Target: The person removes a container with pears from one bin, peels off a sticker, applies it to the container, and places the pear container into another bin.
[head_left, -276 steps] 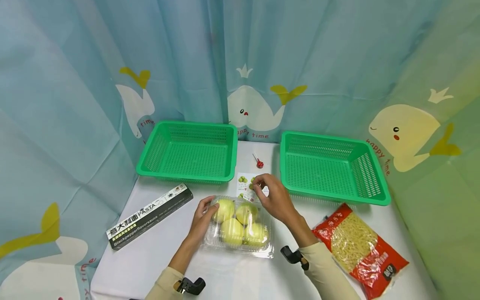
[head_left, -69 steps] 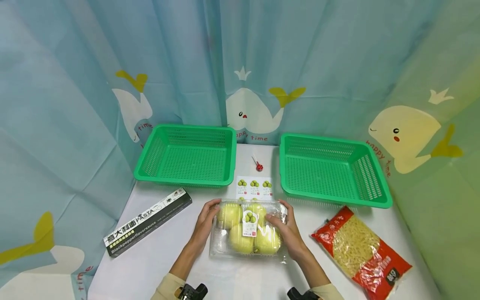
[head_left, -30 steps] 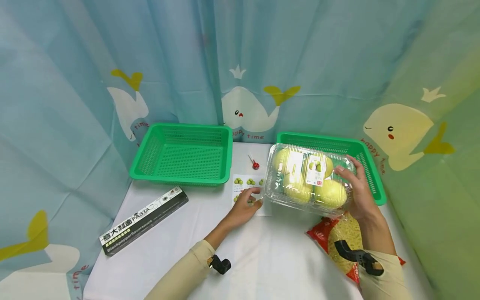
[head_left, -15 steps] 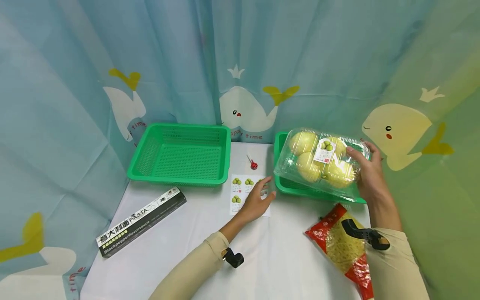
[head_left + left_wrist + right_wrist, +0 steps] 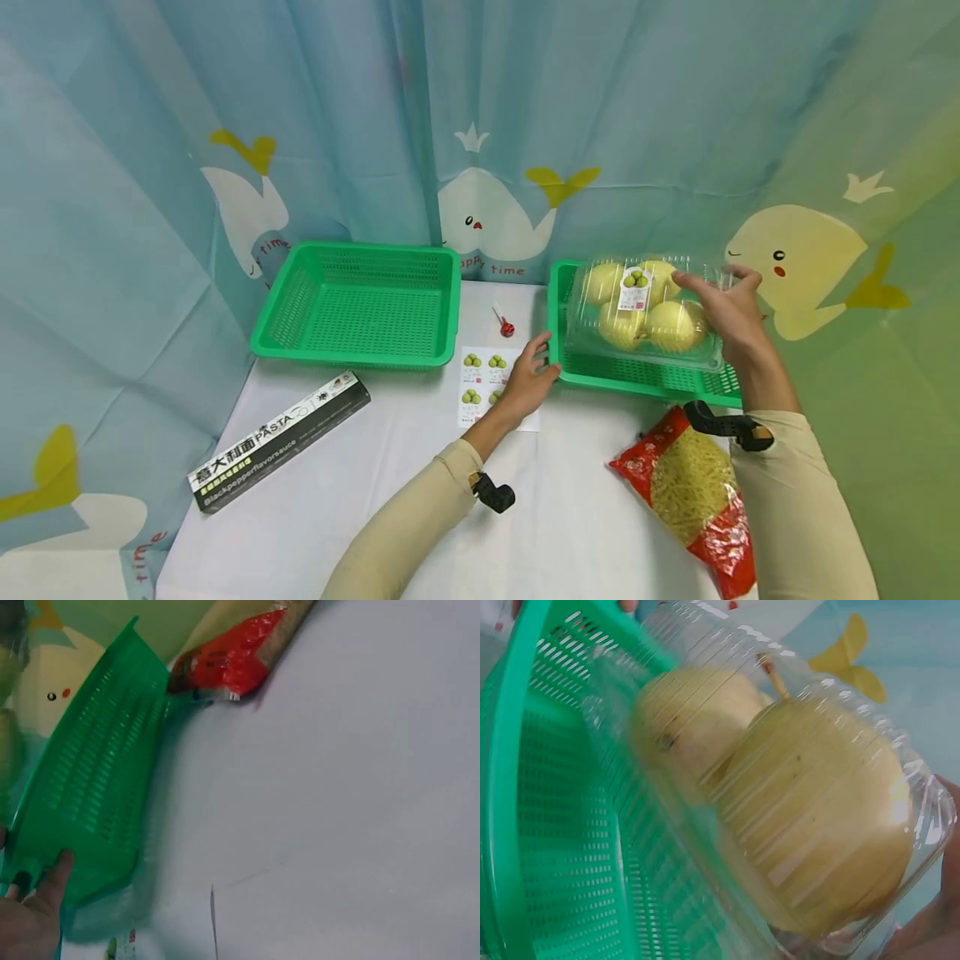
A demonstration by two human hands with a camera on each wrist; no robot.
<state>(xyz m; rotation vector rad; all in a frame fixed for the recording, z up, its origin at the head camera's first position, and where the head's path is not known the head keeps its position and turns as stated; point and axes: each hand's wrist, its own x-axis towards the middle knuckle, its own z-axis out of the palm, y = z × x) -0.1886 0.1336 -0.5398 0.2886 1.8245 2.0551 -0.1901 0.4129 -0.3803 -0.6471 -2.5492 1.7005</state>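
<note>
A clear plastic clamshell box of yellow-green pears [image 5: 621, 327], with a pear label [image 5: 634, 288] on its lid, is held over the right green basket [image 5: 637, 382]. My right hand [image 5: 731, 312] grips the box by its right end, thumb on top. The right wrist view shows the box tilted above the basket's mesh floor, with the pears [image 5: 817, 817] behind ribbed plastic. At the basket's left end, my left hand [image 5: 531, 379] holds the rim; in the left wrist view its thumb [image 5: 56, 877] lies against the outer wall.
A second green basket [image 5: 356, 361] stands at the back left. Between the baskets lie a red lollipop [image 5: 507, 329] and a sheet of pear stickers [image 5: 480, 408]. A black-and-white pasta box [image 5: 281, 442] lies left; a red bag of pasta [image 5: 690, 492] lies front right.
A label was put on the pear box's lid. My right hand then carried the box from the table's middle to over the right basket; my left hand moved from the box to that basket's rim.
</note>
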